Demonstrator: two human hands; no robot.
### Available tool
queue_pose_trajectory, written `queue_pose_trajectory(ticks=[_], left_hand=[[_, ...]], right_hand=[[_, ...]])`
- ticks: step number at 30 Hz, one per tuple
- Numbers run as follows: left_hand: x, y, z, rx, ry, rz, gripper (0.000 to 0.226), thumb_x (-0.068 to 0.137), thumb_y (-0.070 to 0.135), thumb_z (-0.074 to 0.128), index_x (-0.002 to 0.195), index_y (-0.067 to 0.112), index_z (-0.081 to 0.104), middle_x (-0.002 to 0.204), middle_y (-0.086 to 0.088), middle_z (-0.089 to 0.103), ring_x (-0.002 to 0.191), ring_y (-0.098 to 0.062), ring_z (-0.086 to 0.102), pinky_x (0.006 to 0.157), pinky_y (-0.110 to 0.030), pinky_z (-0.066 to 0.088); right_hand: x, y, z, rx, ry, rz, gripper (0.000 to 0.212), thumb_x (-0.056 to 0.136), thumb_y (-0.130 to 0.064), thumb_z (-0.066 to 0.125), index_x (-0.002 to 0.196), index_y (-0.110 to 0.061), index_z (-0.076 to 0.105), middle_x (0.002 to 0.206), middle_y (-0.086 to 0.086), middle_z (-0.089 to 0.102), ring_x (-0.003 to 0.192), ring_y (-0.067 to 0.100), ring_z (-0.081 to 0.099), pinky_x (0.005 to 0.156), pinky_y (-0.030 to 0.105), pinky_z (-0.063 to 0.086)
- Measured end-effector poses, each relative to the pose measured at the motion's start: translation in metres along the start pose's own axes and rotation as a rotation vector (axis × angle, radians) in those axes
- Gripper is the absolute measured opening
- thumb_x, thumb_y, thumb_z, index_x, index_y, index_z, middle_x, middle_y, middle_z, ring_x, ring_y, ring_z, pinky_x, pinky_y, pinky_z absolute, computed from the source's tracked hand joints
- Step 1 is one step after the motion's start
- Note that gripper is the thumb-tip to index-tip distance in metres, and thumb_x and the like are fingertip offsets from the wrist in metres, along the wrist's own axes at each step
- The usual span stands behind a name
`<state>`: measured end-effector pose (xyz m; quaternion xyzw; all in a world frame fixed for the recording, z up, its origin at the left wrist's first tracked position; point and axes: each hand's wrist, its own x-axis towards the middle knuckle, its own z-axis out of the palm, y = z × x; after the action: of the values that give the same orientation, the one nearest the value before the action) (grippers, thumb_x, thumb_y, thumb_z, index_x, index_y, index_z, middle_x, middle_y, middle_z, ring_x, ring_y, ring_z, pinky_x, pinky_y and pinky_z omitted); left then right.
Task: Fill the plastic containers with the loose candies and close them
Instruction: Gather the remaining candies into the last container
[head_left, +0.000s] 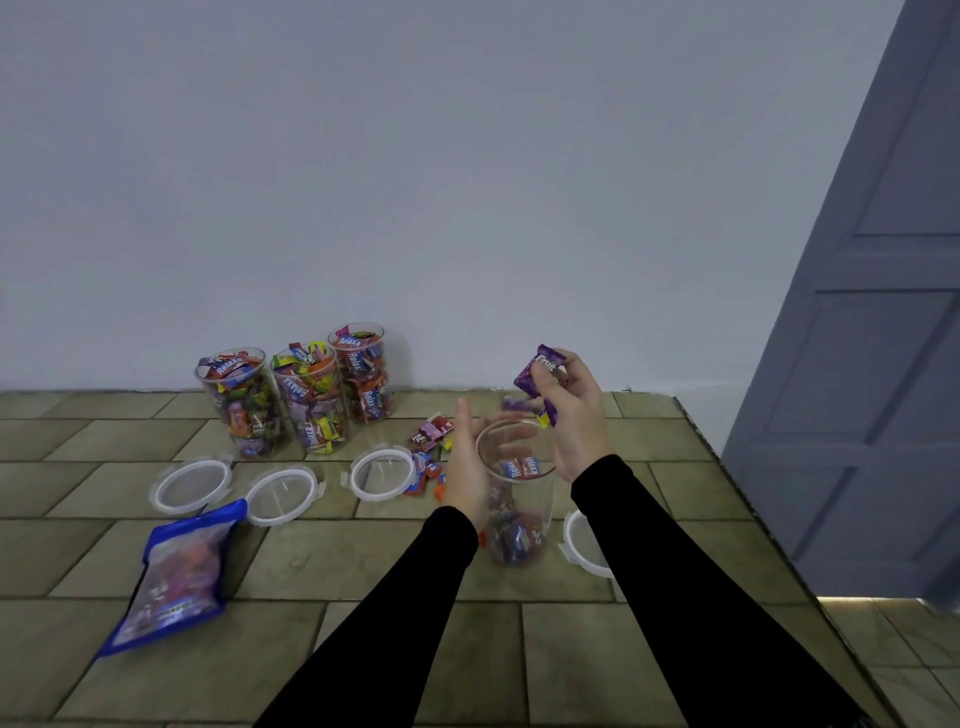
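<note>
Pinched in the curled fingers of the right hand (574, 410) are purple candies (537, 371), raised just above the mouth of a clear container (514, 499) that stands partly filled below them, while the left hand (467, 467) rests open against that container's left side, fingers straight. Left of the hands lie loose candies (428, 452) and three lids (382, 474), with three full containers (306, 397) behind them; a fourth lid (584, 543) lies by the right sleeve.
</note>
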<state>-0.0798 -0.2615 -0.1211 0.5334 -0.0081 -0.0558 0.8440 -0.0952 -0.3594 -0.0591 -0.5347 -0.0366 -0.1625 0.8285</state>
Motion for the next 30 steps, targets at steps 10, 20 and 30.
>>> queue_pose_trajectory(ticks=[10, 20, 30], left_hand=[[-0.001, 0.003, 0.004, -0.003, 0.043, -0.002, 0.07, 0.099, 0.056, 0.025, 0.086, 0.004, 0.07, 0.077, -0.011, 0.073, 0.066, -0.025, 0.067, 0.057, -0.028, 0.053], [0.002, 0.001, 0.002, -0.035, 0.052, 0.011, 0.071, 0.096, 0.061, 0.029, 0.071, 0.013, 0.075, 0.079, -0.013, 0.073, 0.07, -0.028, 0.067, 0.074, -0.041, 0.05], [0.001, 0.0, 0.0, -0.029, 0.041, 0.001, 0.063, 0.097, 0.059, 0.029, 0.083, 0.01, 0.067, 0.075, -0.011, 0.071, 0.068, -0.025, 0.067, 0.067, -0.035, 0.051]], right_hand=[[0.004, 0.004, -0.006, -0.148, -0.166, -0.037, 0.03, 0.084, 0.015, 0.056, 0.083, -0.014, 0.048, 0.067, -0.007, 0.05, 0.054, 0.004, 0.049, 0.053, 0.018, 0.043], [0.0, 0.007, 0.0, -0.306, -0.072, -0.077, 0.021, 0.088, -0.019, 0.068, 0.071, -0.014, 0.057, 0.065, -0.001, 0.05, 0.052, 0.005, 0.046, 0.052, 0.017, 0.043], [-0.005, 0.013, 0.008, -0.48, -0.021, -0.057, 0.029, 0.085, -0.04, 0.069, 0.068, -0.017, 0.064, 0.058, -0.003, 0.056, 0.057, 0.02, 0.058, 0.063, 0.056, 0.056]])
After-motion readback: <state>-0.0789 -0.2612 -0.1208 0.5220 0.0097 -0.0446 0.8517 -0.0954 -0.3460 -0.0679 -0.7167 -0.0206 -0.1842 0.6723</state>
